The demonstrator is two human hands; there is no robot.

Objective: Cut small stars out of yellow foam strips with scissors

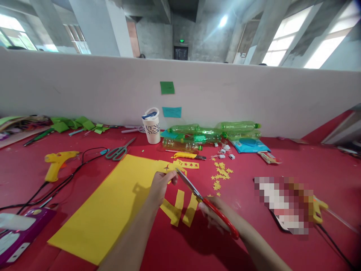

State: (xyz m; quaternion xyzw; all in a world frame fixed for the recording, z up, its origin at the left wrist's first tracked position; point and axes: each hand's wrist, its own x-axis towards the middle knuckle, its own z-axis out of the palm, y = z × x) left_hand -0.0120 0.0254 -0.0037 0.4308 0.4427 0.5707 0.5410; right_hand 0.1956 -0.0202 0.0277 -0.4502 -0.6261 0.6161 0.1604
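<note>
Gripping red-handled scissors (218, 216) in right hand (224, 208); pinching yellow cutout (172, 165) in left hand (162, 184), right by the scissors, over counter (239, 248). Hemmed in by loose strips (177, 207) nearer, yellow sheet (113, 199) left, stars (221, 172) right, utility knife (183, 155) and green bottles (205, 131) beyond.

Single head camera looking forward and down from close above red surface (310, 158), facing white partition (225, 94), catching concrete hall (158, 41) beyond
</note>
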